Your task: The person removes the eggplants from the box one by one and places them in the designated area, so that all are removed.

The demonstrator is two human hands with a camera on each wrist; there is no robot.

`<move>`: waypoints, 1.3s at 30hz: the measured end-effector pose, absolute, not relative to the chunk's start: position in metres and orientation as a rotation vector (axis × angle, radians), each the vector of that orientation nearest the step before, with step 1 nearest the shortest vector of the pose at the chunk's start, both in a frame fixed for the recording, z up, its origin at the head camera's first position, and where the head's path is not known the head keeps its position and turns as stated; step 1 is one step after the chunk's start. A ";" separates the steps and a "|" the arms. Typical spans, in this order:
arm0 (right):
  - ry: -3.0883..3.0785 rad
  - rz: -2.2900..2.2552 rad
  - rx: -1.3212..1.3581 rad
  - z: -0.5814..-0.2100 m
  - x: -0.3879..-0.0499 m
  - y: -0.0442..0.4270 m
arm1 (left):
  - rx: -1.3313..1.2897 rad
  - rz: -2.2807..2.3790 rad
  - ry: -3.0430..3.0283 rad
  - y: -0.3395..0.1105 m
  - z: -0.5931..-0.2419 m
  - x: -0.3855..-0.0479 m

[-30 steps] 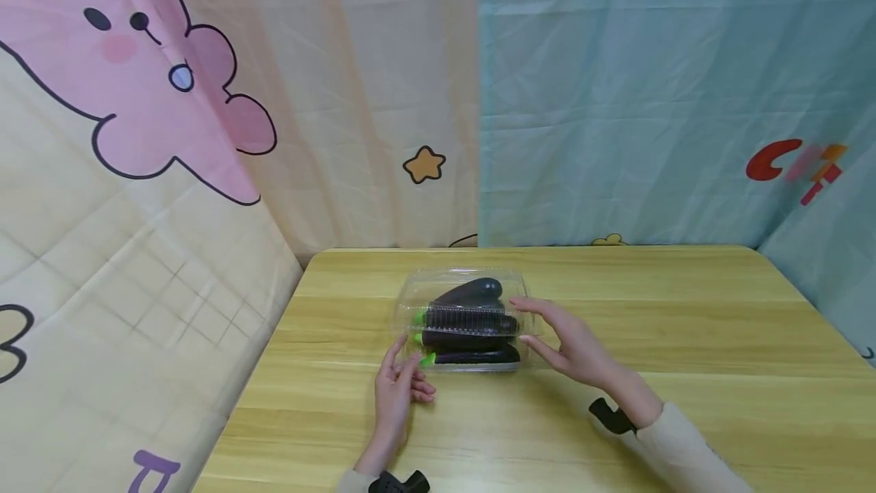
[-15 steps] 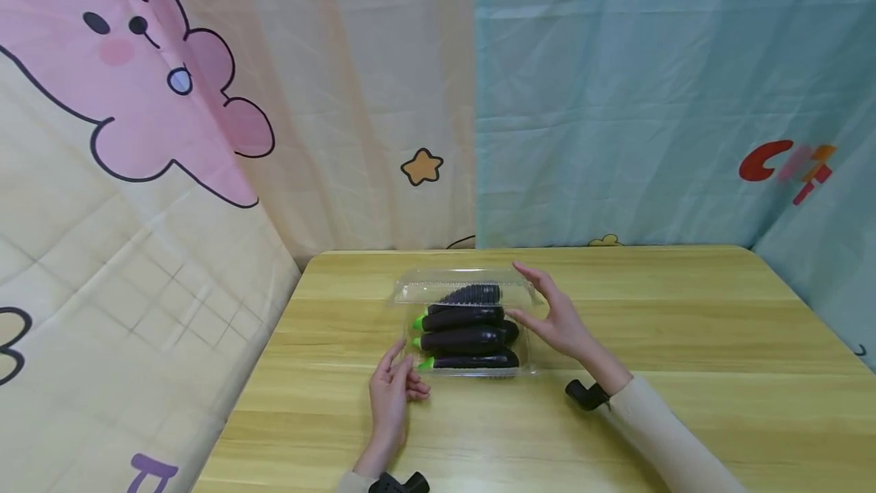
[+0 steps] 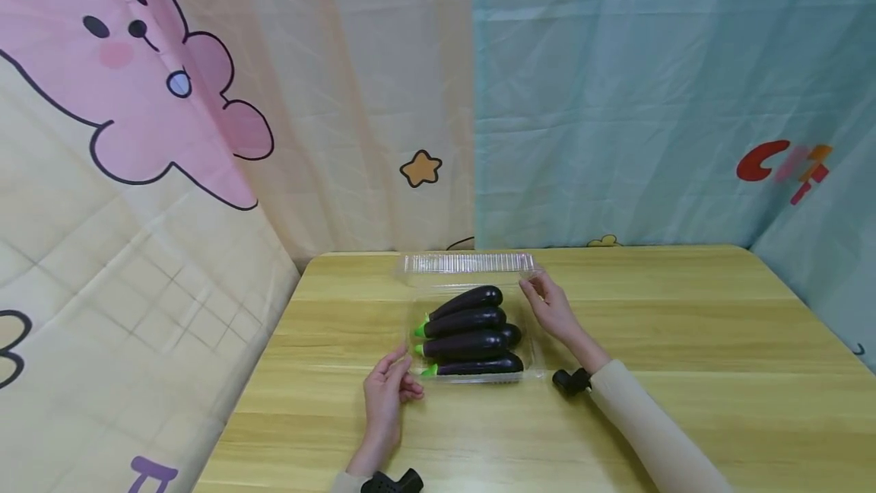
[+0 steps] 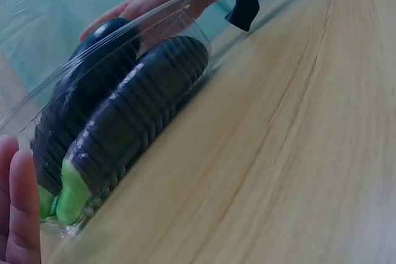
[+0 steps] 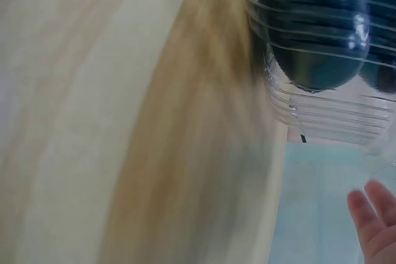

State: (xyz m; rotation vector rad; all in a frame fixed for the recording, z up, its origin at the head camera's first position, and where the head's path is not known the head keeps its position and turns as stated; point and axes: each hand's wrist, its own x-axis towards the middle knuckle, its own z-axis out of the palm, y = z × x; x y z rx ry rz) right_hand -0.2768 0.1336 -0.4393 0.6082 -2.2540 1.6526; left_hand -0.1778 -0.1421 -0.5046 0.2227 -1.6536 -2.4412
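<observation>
A clear plastic clamshell box [image 3: 479, 380] lies on the wooden table, its ribbed lid [image 3: 468, 263] folded back toward the far edge. Inside are several dark purple eggplants [image 3: 468, 343] with green stem ends, stacked lengthwise across the box. My left hand [image 3: 385, 394] is at the box's near left corner, fingers loosely extended; the left wrist view shows two straight fingers [image 4: 25, 205] beside that corner. At the far right, my right hand [image 3: 556, 312] reaches the lid's right side. Straight fingertips [image 5: 365, 205] show near the clear plastic in the right wrist view.
The wooden table [image 3: 684, 326] stretches to both sides of the box. Behind it hang a beige curtain [image 3: 363, 97] and a light blue curtain [image 3: 602, 97], both printed with cartoon shapes.
The lid has swung up and back, away from the eggplants. My right hand has moved with it toward the far side. My left hand stays by the left corner.
</observation>
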 end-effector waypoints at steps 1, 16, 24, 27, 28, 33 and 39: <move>-2.257 1.680 0.603 -0.441 -0.278 0.134 | 0.217 -2.460 -1.660 -0.143 -0.504 -0.178; -2.266 1.596 0.554 -0.463 -0.309 0.124 | -0.013 -2.626 -1.750 -0.153 -0.502 -0.178; -2.309 1.635 0.468 -0.484 -0.325 0.126 | -0.036 -2.649 -1.751 -0.155 -0.502 -0.177; -2.319 1.675 0.436 -0.484 -0.324 0.126 | -0.040 -2.656 -1.749 -0.155 -0.502 -0.177; -2.329 1.682 0.425 -0.483 -0.325 0.125 | -0.042 -2.654 -1.750 -0.155 -0.502 -0.177; -2.390 1.754 0.335 -0.482 -0.326 0.124 | -0.045 -2.643 -1.758 -0.155 -0.502 -0.177; -2.417 1.831 0.251 -0.483 -0.327 0.125 | -0.056 -2.644 -1.766 -0.155 -0.502 -0.178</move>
